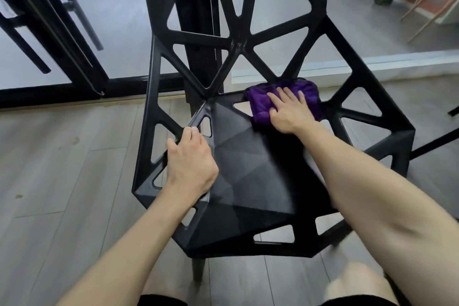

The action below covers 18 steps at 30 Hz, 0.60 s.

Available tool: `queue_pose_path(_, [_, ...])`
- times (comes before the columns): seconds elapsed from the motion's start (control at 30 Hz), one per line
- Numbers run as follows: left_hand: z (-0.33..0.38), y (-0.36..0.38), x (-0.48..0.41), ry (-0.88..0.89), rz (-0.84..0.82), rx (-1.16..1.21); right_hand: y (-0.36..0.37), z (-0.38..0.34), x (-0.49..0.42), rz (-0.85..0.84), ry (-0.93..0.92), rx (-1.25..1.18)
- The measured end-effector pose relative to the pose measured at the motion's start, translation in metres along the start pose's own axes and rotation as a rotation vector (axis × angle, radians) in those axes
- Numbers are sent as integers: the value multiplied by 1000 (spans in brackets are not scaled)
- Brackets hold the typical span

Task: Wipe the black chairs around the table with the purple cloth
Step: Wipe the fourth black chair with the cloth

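R hand (289,113) flat on purple cloth (262,104), back-right corner of black chair (250,169) seat.
Fingers straight, pressing cloth onto seat just below backrest. L hand (190,159) grips seat's left edge strut, fingers curled round it. Chair stands on grey wood-plank floor (62,156); black frame legs at upper left.
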<state>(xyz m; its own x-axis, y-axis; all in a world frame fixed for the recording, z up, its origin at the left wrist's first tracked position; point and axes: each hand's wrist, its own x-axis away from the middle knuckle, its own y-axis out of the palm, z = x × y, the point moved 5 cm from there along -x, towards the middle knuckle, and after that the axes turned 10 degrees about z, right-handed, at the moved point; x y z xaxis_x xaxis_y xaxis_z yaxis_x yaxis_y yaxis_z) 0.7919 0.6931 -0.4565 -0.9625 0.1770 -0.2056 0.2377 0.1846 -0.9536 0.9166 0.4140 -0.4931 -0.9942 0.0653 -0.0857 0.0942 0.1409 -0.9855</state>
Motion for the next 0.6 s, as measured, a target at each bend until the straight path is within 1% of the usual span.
queue_pose_path(0.07, [1, -1, 0, 6, 1, -3, 2, -18, 28, -45, -16, -22])
queue_pose_path(0.2, [0, 1, -1, 1, -4, -4, -4, -37, 132, -129, -76, -68])
queue_pose_path(0.27, [-1, 2, 0, 10, 2, -1, -6, -37, 149, -133, -91, -49])
queue_pose_path(0.33, [-1, 3, 0, 27, 6, -5, -4, -40, 123, -93, -65, -71])
queue_pose_path(0.5, [0, 7, -1, 22, 28, -10, 10, -44, 1, -24, 22, -38])
queue_pose_path(0.6, [0, 8, -2, 20, 51, -34, 15, -43, -15, -9, 17, -8])
